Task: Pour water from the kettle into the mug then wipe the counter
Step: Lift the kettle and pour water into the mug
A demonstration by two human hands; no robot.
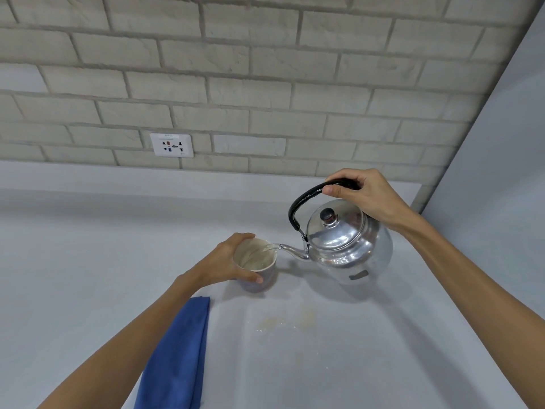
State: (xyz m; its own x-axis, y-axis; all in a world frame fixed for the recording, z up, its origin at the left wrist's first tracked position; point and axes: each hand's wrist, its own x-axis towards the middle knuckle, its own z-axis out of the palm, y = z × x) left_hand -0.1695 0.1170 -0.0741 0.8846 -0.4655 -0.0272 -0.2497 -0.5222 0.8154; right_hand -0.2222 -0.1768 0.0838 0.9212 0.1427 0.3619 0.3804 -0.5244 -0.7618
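Observation:
A shiny metal kettle (pixel 351 246) with a black handle is tilted to the left above the pale counter (pixel 88 261). My right hand (pixel 365 199) grips the top of its handle. Water runs from the spout into a pale mug (pixel 258 267) standing on the counter. My left hand (pixel 230 261) wraps around the mug's left side. A folded blue cloth (pixel 180 349) lies on the counter near the front, partly under my left forearm. A faint yellowish stain with small droplets (pixel 283 323) marks the counter in front of the mug.
A brick-pattern wall rises behind the counter, with a white power socket (pixel 171 145) on it. A plain wall panel (pixel 501 143) closes off the right side.

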